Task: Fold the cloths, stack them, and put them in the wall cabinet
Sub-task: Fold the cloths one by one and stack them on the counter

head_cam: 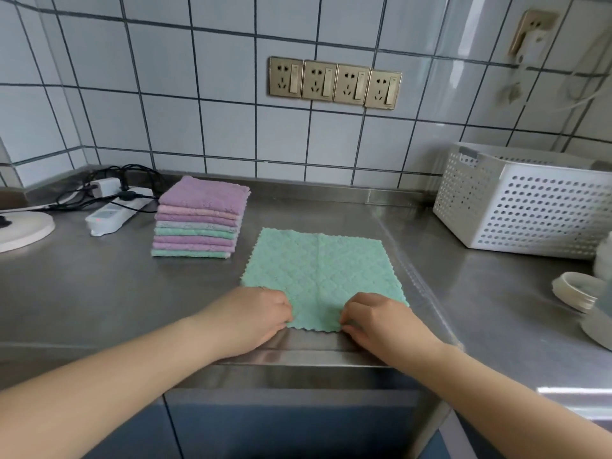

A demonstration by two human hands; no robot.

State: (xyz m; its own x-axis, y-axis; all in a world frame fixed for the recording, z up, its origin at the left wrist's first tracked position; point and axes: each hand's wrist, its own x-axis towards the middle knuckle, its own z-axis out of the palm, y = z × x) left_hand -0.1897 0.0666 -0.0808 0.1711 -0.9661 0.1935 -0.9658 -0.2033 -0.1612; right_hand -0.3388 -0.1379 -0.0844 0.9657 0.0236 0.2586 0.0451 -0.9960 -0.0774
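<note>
A green quilted cloth [318, 273] lies spread flat on the steel counter [99, 293], a crease running down its middle. My left hand [256, 314] pinches the cloth's near edge at the left corner. My right hand [377, 318] pinches the same near edge at the right corner. To the left and a little behind stands a stack of folded cloths [198, 220], purple, pink and green layers, several high. No wall cabinet shows in this view.
A white perforated basket [523, 207] stands at the back right. A power strip [109, 213] with plugs and black cables lies at the back left beside a white round base [23, 230]. Roll of tape [576, 289] and a pale container sit at the right edge.
</note>
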